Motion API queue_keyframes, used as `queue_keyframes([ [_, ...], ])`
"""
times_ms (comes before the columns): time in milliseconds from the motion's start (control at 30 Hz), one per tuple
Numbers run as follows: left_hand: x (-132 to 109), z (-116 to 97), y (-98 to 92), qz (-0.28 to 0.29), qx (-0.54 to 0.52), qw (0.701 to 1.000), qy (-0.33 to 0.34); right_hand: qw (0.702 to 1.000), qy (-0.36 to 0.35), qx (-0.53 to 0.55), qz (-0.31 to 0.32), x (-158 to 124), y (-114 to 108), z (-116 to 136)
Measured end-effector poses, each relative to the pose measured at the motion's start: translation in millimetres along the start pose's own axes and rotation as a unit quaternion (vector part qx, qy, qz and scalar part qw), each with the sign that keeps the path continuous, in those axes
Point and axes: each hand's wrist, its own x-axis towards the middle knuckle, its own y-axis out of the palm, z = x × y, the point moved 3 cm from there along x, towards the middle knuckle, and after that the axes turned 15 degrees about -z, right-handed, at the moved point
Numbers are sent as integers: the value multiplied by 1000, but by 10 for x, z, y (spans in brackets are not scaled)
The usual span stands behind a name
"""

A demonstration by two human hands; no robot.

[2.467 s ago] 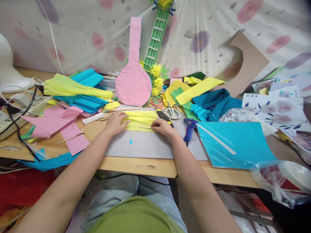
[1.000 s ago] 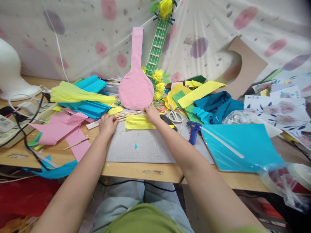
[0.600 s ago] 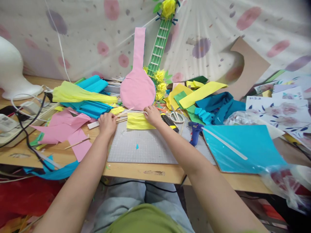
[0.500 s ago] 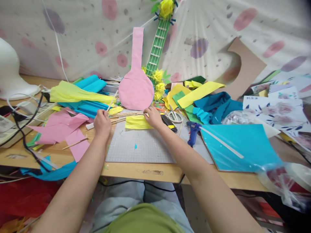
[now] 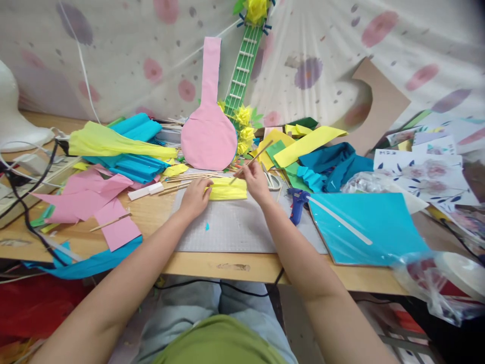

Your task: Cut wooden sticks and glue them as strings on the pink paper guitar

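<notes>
A strip of yellow crepe paper (image 5: 228, 189) lies on the grey cutting mat (image 5: 227, 232). At its left end my left hand (image 5: 196, 196) rests low, with closed fingers and thumb on the paper's edge. My right hand (image 5: 256, 181) pinches a thin wooden stick (image 5: 260, 153), held at a slant over the right part of the strip; its lower tip is near the paper. Behind the left hand lie several wooden sticks (image 5: 178, 187). Scissors (image 5: 273, 180) are partly hidden behind the right hand.
A pink lute-shaped piece (image 5: 209, 139) stands at the back beside a green stringed neck (image 5: 242, 71). Right of the mat are a blue glue gun (image 5: 298, 205) and a blue sheet (image 5: 367, 227). Pink paper scraps (image 5: 87, 194) and a power strip (image 5: 22, 194) sit left.
The stick has passed from my left hand to my right. My left hand has moved right onto the paper's left end; my right hand has left the strip and risen slightly.
</notes>
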Motion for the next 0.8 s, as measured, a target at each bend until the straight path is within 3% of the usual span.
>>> queue_keyframes([
  [167,-44,49,80,80,7,996,42,978,-105,-173,57,-22,-193,-95],
  [367,-123,-104,-4,152,-8,983,98,965,-147,-204,75,-127,-185,-221],
  [500,-154,-186,-72,205,-23,970,130,965,-89,-223,107,-184,-247,-307],
  [633,-183,-249,-85,214,0,967,136,956,-36,-252,146,-270,-287,-316],
  [700,-184,-247,-80,192,13,974,119,949,-72,-284,119,-281,-295,-265],
  [800,-163,-157,-70,128,64,988,59,936,-164,-311,7,-268,-307,-141],
])
